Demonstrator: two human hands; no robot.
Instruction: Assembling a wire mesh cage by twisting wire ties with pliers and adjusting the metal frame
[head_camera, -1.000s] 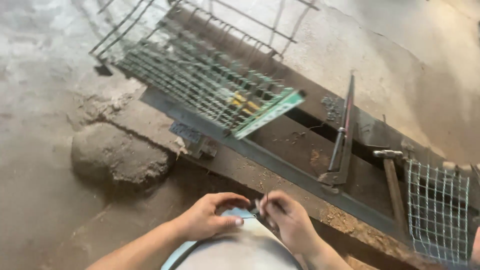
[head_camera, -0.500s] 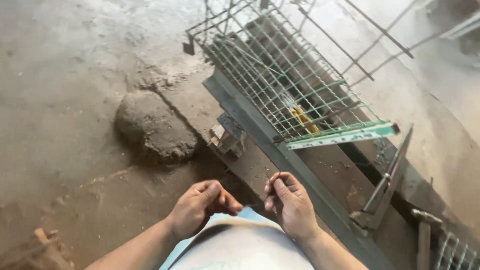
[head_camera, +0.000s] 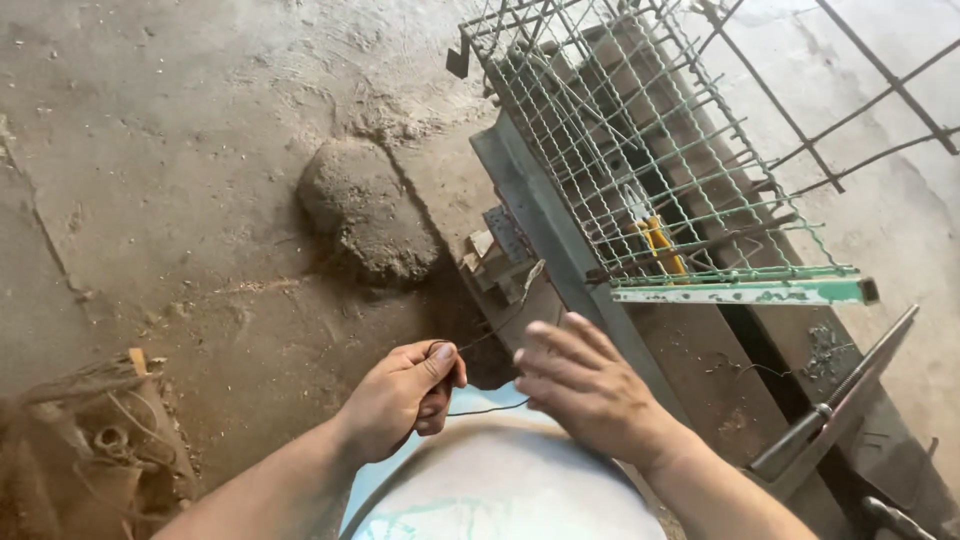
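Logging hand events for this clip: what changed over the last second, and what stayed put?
The right hand let go and opened, fingers spread, drawing apart from the left hand. The left hand keeps its pinch on the thin dark wire, which both hands worked a second ago. The view swung left. The wire mesh cage, the metal beam and the lump on the floor stayed put.

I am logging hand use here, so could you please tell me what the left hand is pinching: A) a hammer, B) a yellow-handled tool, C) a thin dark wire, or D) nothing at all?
C: the left hand pinches a thin dark wire between thumb and fingers, while the right hand is spread open beside it.
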